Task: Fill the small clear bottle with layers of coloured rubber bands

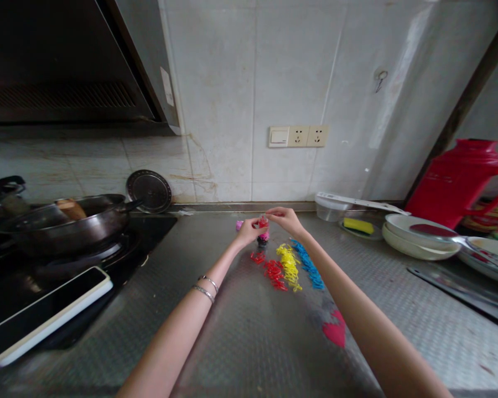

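Both my hands meet far out over the steel counter [249, 331]. My left hand [247, 230] and my right hand [286, 219] pinch a small red elastic band [263, 223] between their fingers, above a small dark and pink object [263, 239] standing on the counter. Just in front lie three loose piles of small bands: red [273, 271], yellow [289, 265] and blue [309, 266]. A small pink piece [239, 225] lies behind my left hand. Two thin bracelets [206, 287] circle my left wrist.
A wok [66, 221] sits on the gas stove at left, with a round lid [148, 190] against the wall and a tablet [45, 309] on the stove edge. A red thermos jug [456, 182], stacked bowls [419, 235], a sponge [358, 225] and a plastic tub [330, 210] stand at right.
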Demonstrator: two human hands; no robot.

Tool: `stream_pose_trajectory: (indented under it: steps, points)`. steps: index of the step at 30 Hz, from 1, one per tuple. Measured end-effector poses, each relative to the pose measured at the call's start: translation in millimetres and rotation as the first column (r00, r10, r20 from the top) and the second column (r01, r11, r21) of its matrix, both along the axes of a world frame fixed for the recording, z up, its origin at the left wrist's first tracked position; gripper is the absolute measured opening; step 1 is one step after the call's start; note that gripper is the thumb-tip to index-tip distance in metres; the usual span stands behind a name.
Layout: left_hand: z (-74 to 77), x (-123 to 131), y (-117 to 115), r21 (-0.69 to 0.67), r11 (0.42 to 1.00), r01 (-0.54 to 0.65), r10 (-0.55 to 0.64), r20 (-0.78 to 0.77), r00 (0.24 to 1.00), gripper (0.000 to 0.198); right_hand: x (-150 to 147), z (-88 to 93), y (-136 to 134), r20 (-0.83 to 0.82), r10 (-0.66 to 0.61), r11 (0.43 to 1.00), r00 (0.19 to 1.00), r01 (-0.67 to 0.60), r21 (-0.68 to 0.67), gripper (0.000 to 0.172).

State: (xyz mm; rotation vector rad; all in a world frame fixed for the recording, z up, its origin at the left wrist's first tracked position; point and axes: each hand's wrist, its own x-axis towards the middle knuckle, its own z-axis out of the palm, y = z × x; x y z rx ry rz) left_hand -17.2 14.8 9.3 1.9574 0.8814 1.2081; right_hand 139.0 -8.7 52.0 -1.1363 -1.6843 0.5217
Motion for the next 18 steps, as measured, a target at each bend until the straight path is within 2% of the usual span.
stream_pose_trajectory:
  steps: [8, 12, 18]
  points:
    - [-7.3, 0, 7, 0.05, 0.999, -0.007, 0.008, -0.013, 1.0, 0.026, -6, -7.4, -1, -0.002, 0.085, 0.991, 0.996, -0.085, -0.099, 0.041]
    - [-8.2, -1, 9, 0.059, 0.998, -0.025, 0.027, -0.032, 0.999, 0.028, -7, -12.5, 1, 0.013, 0.151, 0.986, 0.988, -0.15, -0.066, 0.034]
    - [-5.2, -2, 9, 0.01, 1.0, 0.006, -0.006, -0.033, 0.999, 0.032, -4, -11.6, 4, 0.076, 0.171, 0.985, 0.982, -0.172, 0.003, 0.029]
